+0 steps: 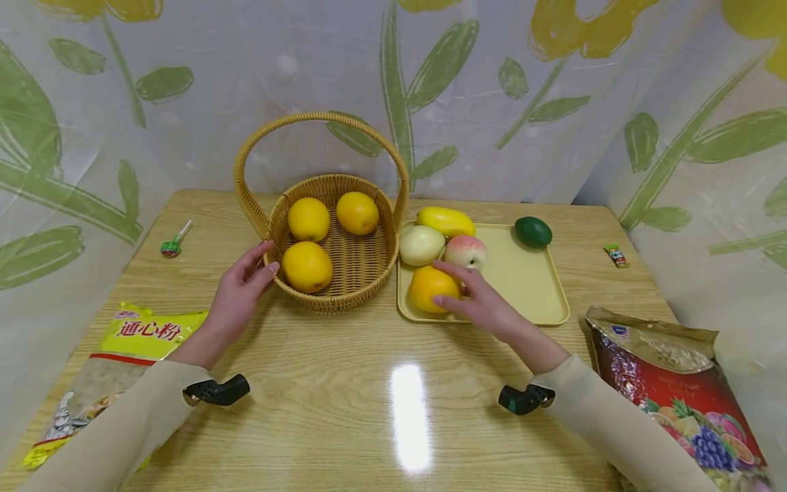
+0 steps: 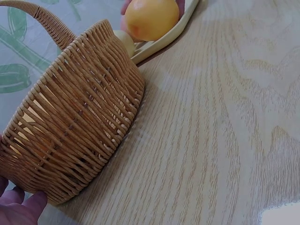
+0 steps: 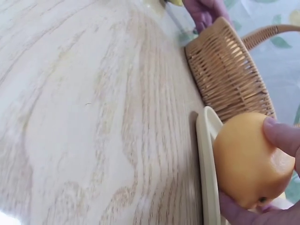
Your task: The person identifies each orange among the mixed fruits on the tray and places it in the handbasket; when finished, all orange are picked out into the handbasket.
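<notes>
A wicker basket (image 1: 335, 301) with a tall arched handle holds three oranges (image 1: 307, 266). At its left rim, my left hand (image 1: 241, 283) holds the basket, fingertips at the edge; the left wrist view shows some fingers (image 2: 40, 201) against the woven side. My right hand (image 1: 476, 298) grips another orange (image 1: 424, 290) over the left front corner of a cream tray (image 1: 535, 294); the right wrist view shows the thumb (image 3: 281, 136) on that orange (image 3: 248, 159). Behind it lie a pale round fruit (image 1: 421, 245), a peach (image 1: 465, 253) and a yellow elongated fruit (image 1: 445, 221).
A dark green fruit (image 1: 533, 232) lies at the tray's back right. Left of the basket are a lollipop (image 1: 172, 247) and a yellow pasta bag (image 1: 147, 335). At right are a small wrapped candy (image 1: 616, 255) and a red fruit-printed bag (image 1: 676, 389). A patterned curtain hangs behind.
</notes>
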Motion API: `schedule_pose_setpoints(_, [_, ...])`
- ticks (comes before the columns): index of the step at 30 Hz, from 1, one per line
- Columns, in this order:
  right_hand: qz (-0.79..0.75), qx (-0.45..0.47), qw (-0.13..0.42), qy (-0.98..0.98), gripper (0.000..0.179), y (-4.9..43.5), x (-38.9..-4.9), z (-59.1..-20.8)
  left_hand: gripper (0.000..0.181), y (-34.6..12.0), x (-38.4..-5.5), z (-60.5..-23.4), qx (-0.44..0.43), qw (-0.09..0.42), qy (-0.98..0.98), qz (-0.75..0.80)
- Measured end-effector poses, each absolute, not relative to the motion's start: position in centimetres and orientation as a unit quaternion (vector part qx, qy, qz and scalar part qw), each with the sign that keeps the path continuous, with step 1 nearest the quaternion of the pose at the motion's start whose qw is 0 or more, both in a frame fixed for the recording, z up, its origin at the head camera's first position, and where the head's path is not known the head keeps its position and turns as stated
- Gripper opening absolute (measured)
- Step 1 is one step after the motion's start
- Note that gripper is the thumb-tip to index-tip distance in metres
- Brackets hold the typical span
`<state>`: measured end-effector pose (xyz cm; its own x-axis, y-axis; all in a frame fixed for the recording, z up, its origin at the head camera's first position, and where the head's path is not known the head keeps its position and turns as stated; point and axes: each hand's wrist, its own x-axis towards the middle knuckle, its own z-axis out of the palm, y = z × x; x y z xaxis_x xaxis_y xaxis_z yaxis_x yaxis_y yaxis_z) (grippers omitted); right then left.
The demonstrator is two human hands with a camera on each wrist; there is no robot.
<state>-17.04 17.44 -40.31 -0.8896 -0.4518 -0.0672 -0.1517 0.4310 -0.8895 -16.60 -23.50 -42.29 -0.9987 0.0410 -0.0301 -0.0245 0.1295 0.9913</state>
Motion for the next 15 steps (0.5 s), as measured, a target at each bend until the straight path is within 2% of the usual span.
schedule_pose_setpoints(7, [-0.460,-0.161,0.142,0.862,0.065,17.54,-16.74,-40.45,0.064,-23.47,-16.58,-42.25,-0.001,0.028,0.755,0.655])
schedule_pose_setpoints(15, [-0.449,-0.176,0.147,0.863,0.065,17.56,-16.59,-40.33,0.064,-23.45,-16.65,-42.30,0.001,0.025,0.750,0.661])
